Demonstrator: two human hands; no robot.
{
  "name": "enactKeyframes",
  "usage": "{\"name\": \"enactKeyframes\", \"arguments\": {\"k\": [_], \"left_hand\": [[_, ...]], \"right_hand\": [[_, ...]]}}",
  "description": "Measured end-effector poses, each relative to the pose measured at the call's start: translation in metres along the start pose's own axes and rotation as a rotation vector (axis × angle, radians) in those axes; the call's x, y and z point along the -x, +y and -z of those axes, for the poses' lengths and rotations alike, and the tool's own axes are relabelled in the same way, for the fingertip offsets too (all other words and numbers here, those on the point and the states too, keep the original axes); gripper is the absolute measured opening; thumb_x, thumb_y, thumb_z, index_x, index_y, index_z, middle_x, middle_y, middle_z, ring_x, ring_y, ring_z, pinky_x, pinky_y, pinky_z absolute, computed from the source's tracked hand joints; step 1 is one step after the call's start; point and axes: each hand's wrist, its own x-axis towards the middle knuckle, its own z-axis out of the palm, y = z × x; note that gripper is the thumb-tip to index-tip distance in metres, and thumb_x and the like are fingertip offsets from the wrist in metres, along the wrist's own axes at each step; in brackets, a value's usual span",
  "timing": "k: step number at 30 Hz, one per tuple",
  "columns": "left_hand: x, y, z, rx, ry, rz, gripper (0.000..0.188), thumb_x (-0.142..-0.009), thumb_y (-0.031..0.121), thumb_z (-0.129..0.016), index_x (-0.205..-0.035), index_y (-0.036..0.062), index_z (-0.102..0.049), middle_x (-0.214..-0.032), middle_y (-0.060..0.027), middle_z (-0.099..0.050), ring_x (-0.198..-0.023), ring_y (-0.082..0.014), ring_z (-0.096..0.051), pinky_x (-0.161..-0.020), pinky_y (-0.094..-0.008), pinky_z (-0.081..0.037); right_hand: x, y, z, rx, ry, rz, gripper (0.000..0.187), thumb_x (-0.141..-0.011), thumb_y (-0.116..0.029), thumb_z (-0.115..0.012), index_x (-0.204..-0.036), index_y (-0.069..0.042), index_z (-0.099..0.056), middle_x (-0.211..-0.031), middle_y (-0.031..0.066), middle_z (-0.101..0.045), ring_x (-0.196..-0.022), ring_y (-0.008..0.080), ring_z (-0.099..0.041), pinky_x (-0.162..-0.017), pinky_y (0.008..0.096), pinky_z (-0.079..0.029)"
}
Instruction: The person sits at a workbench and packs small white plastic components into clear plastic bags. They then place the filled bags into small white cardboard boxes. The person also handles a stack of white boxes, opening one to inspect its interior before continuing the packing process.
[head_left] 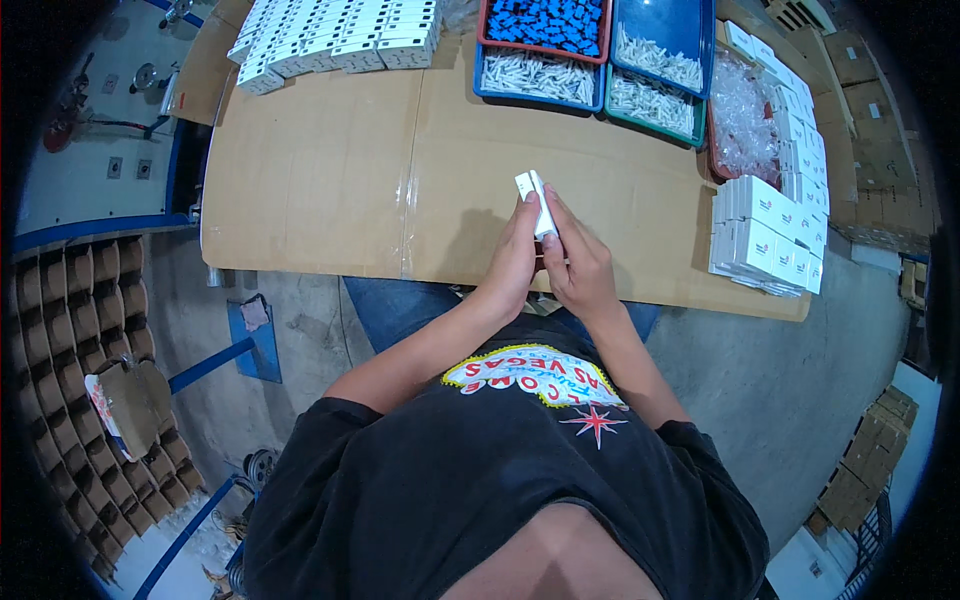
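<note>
Above the near edge of the cardboard-covered counter [330, 190], a slim white box [547, 222] stood between the left hand [513, 252] and the right hand [584, 268], the fingers of both pressed on its sides, probably to steady it while its far end stayed exposed. Beyond, a red tray [540, 47] full of blue pieces [545, 22] overlapped a blue tray [540, 101] of slender white pieces [535, 77], perhaps stacked to save room within reach. Beside them, a second blue tray [665, 22] had white pieces gathered toward its near end, overlapping a green tray [655, 130] of similar ones. Farther right, clear plastic wrap [745, 115] heaped up in a reddish tray [712, 150]. Stacked white boxes [765, 240] stood near the right edge, seemingly set aside to leave working space.
</note>
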Motion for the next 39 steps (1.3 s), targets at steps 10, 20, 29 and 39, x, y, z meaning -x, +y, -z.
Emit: {"name": "enactKeyframes", "arguments": {"k": [10, 20, 29, 39], "left_hand": [[-0.006, -0.014, 0.011, -0.058, 0.028, -0.027, 0.050, -0.106, 0.057, -0.044, -0.122, 0.0105, -0.056, -0.100, -0.0023, -0.060, -0.086, -0.0131, -0.059, -0.076, -0.0316, -0.050], [-0.005, -0.014, 0.011, -0.008, 0.024, 0.006, 0.053, -0.106, 0.057, -0.043, -0.126, 0.0101, -0.055, -0.103, -0.0028, -0.061, -0.095, -0.0149, -0.061, -0.086, -0.0350, -0.050], [-0.005, -0.002, 0.013, -0.106, -0.113, -0.230, 0.056, -0.104, 0.026, -0.052, -0.156, 0.0135, -0.037, -0.137, -0.0064, -0.054, -0.122, -0.0186, -0.056, -0.100, -0.0366, -0.048], [-0.008, 0.000, 0.021, -0.135, -0.258, -0.344, 0.072, -0.103, 0.036, -0.055, -0.164, 0.0147, -0.024, -0.156, -0.0155, -0.040, -0.137, -0.0248, -0.048, -0.107, -0.0357, -0.044]], "right_hand": [[0.012, 0.006, -0.005, 0.000, -0.079, -0.026, 0.044, -0.104, -0.011, -0.049, -0.144, 0.007, -0.049, -0.141, 0.0275, -0.058, -0.119, 0.0404, -0.066, -0.097, 0.0434, -0.055], [0.011, 0.006, -0.002, -0.055, -0.114, -0.049, 0.044, -0.104, -0.012, -0.050, -0.146, 0.004, -0.049, -0.145, 0.0253, -0.055, -0.123, 0.0404, -0.063, -0.102, 0.0427, -0.051], [-0.003, 0.007, 0.014, -0.588, -0.030, -0.396, 0.045, -0.105, -0.014, -0.056, -0.147, 0.000, -0.051, -0.148, 0.0171, -0.056, -0.140, 0.0280, -0.050, -0.114, 0.0399, -0.041], [-0.012, 0.009, 0.009, -0.654, 0.013, -0.456, 0.046, -0.102, -0.017, -0.064, -0.144, -0.001, -0.054, -0.140, 0.0154, -0.060, -0.132, 0.0255, -0.056, -0.111, 0.0409, -0.046]]}}
